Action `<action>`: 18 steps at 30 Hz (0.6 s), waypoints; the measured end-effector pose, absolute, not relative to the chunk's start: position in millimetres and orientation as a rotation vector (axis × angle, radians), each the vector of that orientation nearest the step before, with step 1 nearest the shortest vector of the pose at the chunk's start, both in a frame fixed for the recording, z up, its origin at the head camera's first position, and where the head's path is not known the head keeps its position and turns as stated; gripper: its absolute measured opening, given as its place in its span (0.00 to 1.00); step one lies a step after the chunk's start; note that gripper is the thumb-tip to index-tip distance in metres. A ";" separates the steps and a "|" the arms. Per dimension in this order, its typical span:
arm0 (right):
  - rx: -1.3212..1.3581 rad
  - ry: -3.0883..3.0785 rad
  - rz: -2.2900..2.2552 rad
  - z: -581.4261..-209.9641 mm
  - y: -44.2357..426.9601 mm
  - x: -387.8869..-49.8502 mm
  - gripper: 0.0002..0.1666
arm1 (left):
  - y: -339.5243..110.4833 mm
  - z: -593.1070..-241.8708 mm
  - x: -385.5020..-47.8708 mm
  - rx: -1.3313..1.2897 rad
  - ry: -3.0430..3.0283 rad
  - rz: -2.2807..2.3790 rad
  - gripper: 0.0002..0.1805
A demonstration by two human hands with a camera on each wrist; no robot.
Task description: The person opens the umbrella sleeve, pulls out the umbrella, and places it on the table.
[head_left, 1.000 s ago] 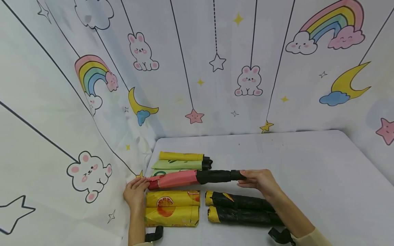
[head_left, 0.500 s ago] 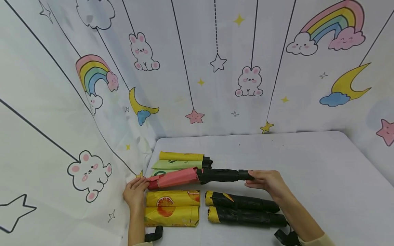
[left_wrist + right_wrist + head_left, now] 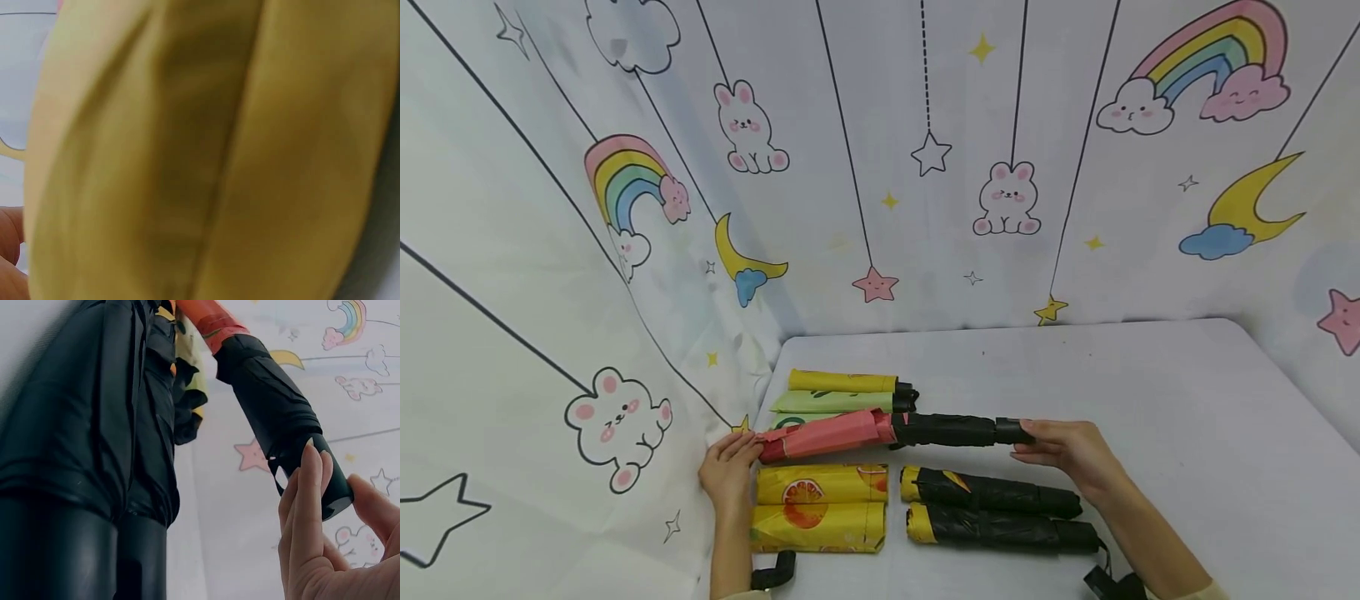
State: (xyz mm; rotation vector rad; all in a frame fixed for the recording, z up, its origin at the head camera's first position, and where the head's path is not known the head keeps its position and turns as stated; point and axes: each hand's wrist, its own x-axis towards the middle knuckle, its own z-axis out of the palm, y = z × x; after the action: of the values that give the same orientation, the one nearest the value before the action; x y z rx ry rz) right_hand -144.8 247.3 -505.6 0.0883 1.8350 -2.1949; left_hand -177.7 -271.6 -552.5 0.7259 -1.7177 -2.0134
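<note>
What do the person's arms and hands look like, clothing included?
The left hand and right hand wear no gloves. A pale yellowish left sleeve and matching right sleeve show at the head view's bottom edge. Black fittings appear beside both forearms; how they attach is unclear.

White table (image 3: 1150,400), 2 printed rainbows (image 3: 1198,47)

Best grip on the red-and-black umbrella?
Likely the smooth black handle, approached from the right: on the red-and-black umbrella it is a plain cylinder pointing that way, with space around it. The right hand pinches its end. The opposite red end is crumpled and sits under the left hand.
</note>
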 end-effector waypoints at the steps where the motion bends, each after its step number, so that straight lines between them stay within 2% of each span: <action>1: 0.080 1.832 -2.188 -506.2 249.4 -144.2 0.12 | -272.2 -553.1 -178.0 0.726 -1.718 -2.017 0.27; 18: 0.088 1.823 -2.172 -514.5 275.2 -135.0 0.12 | -272.7 -556.1 -178.5 0.705 -1.749 -1.960 0.26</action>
State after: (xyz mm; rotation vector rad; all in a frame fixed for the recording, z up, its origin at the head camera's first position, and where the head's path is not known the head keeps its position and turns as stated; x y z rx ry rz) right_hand -135.0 275.2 -514.5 0.0882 1.8233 -2.1716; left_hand -178.5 -272.7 -556.1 0.7046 -1.7488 -1.9603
